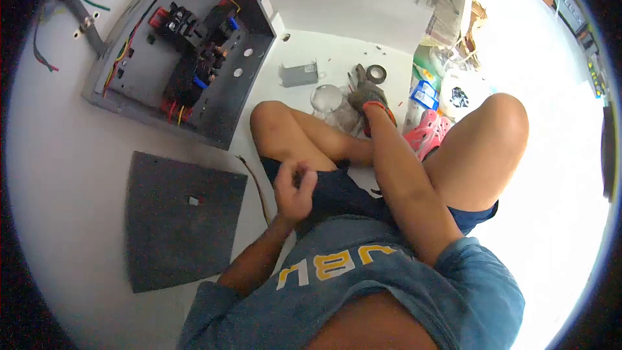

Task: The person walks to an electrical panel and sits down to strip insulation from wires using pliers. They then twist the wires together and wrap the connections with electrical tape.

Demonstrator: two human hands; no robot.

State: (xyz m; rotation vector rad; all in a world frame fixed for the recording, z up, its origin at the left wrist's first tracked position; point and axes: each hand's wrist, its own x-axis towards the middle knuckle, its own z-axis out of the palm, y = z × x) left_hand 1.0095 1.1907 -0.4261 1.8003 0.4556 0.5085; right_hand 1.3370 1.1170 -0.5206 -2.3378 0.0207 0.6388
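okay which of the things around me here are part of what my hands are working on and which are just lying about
In hand:
right hand, gloved, reaching among the clear plastic container and tape roll
left hand, bare, fingers curled; anything in them is too small to tell

Lying about:
open electrical box with wiring
grey cover panel
small grey part
pink shoe

Gloved right hand point(367, 96) reaches to the tape roll point(376, 74); bare left hand point(293, 189) curls near the lap.
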